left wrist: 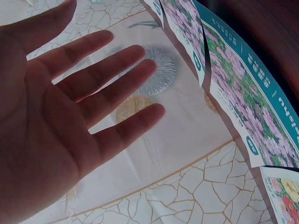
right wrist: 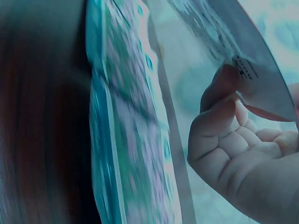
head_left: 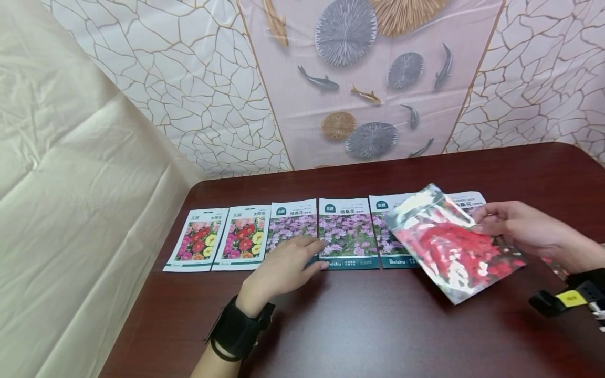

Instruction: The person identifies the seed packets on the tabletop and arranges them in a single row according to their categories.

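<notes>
My right hand (head_left: 531, 231) pinches a shiny seed packet with red flowers (head_left: 454, 252) by its right edge, tilted above the row. In the right wrist view, thumb and finger meet at the edge of this packet (right wrist: 261, 79). My left hand (head_left: 285, 262), fingers loosely extended, is over the lower part of a purple-flower seed packet (head_left: 293, 226); the head view does not show whether it touches. The left wrist view shows this hand (left wrist: 60, 107) with spread fingers and a bare palm. Beside it lies another purple-flower packet (head_left: 348, 233).
Two packets with mixed red and yellow flowers (head_left: 198, 239) lie at the row's left end. Farther right, more purple-flower packets (head_left: 385, 231) are partly covered by the held one. A dark red table (head_left: 368, 320) carries them; patterned cloth (head_left: 212, 79) hangs behind.
</notes>
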Demonstrator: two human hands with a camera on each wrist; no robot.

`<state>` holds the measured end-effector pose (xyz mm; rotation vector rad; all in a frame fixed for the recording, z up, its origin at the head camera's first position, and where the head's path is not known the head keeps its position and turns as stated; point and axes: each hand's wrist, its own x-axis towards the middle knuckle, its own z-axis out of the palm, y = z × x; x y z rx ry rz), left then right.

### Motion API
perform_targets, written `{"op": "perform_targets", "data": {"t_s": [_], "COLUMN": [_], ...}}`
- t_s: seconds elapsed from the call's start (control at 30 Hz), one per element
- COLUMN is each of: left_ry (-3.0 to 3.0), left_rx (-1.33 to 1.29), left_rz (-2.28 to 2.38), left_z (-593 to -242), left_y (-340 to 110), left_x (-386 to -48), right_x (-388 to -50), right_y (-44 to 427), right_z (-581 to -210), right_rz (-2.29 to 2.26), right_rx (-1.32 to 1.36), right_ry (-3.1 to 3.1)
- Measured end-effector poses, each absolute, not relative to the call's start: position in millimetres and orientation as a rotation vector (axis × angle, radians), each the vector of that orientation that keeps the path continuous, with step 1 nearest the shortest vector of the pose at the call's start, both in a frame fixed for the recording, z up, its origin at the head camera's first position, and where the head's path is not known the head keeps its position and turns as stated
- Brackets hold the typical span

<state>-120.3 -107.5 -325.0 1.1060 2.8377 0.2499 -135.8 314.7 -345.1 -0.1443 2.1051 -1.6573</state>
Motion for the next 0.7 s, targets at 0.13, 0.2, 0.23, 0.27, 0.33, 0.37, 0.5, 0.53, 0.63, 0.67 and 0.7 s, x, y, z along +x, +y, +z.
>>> {"op": "perform_targets", "data": {"t_s": [0.13,0.2,0.23,0.27,0.33,0.37,0.5,0.53,0.63,0.67,0.7], "left_ry": [2.862,2.86,2.858,2.857,2.847,2.845,2.825,2.815,2.779,2.766,2.751], "left_rx": [1.193,1.239,1.26,1.28,1.314,1.326,1.396,1.415,1.474,1.483,1.488], "left_rz": [0.323,0.364,0.385,0.403,0.452,0.474,0.569,0.584,0.6,0.595,0.589], "left_z": [-325,-325,-325,-326,-326,-326,-326,-327,-328,-328,-329], "left_y": [-103,-100,-98,-97,-95,-94,-91,-90,-87,-86,-86], "left_x": [-119,-119,-118,-118,-116,-115,-113,-112,-111,-111,-110], "right_x": [-134,-131,-130,-128,-124,-123,-117,-116,-113,-112,-111], "right_y": [279,261,252,244,228,221,198,194,183,180,178], "right_z": [-344,-343,-343,-342,-340,-339,-336,-336,-336,-336,-336], "right_rz": [-1.614,-1.596,-1.586,-1.569,-1.539,-1.521,-1.471,-1.461,-1.436,-1.431,-1.428], "right_rx": [-0.392,-0.501,-0.539,-0.567,-0.637,-0.672,-0.763,-0.773,-0.792,-0.797,-0.803], "right_ry": [2.039,2.015,1.996,1.995,1.965,1.958,1.891,1.874,1.826,1.811,1.795]}}
